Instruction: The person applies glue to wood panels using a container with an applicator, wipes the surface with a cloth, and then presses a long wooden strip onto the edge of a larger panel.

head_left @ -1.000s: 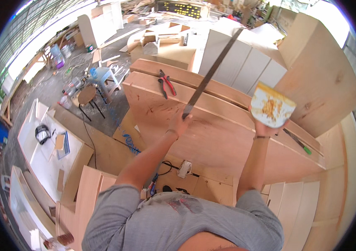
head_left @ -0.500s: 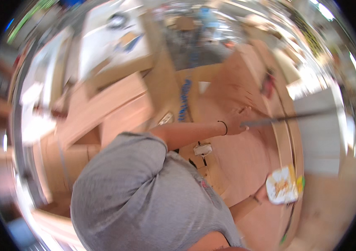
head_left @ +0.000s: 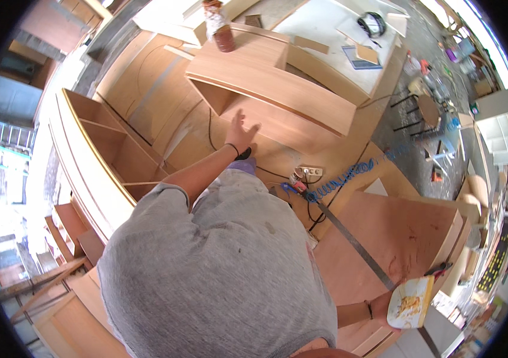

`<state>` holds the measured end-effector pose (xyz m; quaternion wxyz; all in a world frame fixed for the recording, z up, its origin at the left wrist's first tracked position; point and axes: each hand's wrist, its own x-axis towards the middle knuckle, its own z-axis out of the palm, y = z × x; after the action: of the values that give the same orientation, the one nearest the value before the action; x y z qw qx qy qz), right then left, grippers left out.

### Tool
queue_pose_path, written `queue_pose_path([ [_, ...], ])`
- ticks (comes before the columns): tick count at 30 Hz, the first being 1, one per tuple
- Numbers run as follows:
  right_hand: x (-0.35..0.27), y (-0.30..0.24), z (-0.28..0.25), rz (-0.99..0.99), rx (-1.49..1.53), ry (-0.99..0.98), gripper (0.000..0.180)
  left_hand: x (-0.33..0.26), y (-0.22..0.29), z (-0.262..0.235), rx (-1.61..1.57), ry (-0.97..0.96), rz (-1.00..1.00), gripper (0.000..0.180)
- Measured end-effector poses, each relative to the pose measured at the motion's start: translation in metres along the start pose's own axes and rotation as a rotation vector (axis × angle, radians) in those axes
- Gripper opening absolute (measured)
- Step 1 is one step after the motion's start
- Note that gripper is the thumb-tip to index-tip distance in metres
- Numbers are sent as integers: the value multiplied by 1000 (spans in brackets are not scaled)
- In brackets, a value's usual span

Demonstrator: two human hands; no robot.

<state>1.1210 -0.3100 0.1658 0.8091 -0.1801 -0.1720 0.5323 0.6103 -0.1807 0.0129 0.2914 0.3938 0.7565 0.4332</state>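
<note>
A second ago the left hand was gripping the long metal straightedge and pressing it slantwise across a plywood sheet. Now the left hand (head_left: 242,134) is empty, fingers spread wide, stretched out ahead of the body over the curved wooden unit (head_left: 266,83) and not clearly touching it. The straightedge (head_left: 349,238) has left that hand's grip. It runs as a diagonal from just beside the white power strip (head_left: 309,173) down to the right hand (head_left: 384,310), well behind and to the right of the open left hand. Whether the right hand pinches its near end or it simply lies on the plywood panel (head_left: 403,230) I cannot tell. The right hand itself has not changed its load: it is closed, as before, on the flat white piece smeared with yellow (head_left: 410,301), held low at the person's right side, just past the panel's edge. The whole view has swung too, since the body has turned from the broad sheet toward the cabinet side. So the marking or measuring hold with the straightedge is over for now, and the left hand is free — the right one stays occupied. A blue coiled hose (head_left: 349,179) lies between the two hands, near the power strip, and a brown bottle (head_left: 221,30) stands far beyond the left fingertips on top of the unit.
</note>
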Motion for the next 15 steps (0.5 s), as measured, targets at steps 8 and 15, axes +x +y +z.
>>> queue_pose_path([
  [8, 14, 125, 67, 204, 132, -300, 90, 153, 0, -84, -401, 330, 5, 115],
  [15, -37, 288, 136, 252, -93, 82, 89, 321, 11, -137, 50, 329, 256, 132],
])
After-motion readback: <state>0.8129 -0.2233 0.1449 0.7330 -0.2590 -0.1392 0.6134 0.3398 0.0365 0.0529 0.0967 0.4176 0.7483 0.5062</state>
